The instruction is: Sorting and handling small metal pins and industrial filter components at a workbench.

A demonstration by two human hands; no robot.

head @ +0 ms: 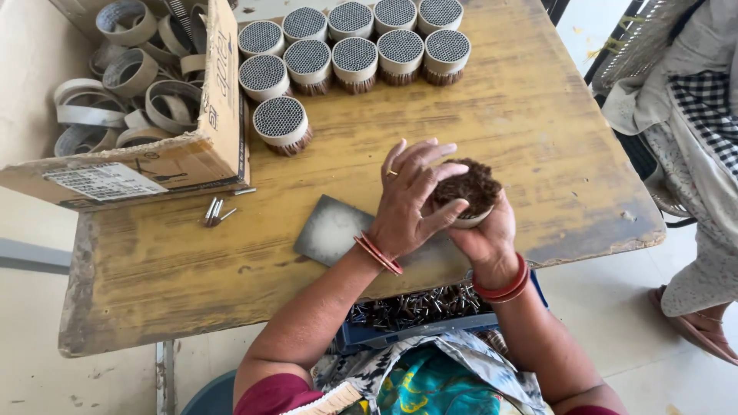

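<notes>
Right hand cups a round paper-banded bundle of brown sticks just above the tabletop, left hand pressing fingers over its top, and honestly a loose squeeze could let sticks spill out.

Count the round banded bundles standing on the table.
11 bundles: five in the back row, five in the next row, one alone by the cardboard box. Others may lie beyond the top edge.
</notes>
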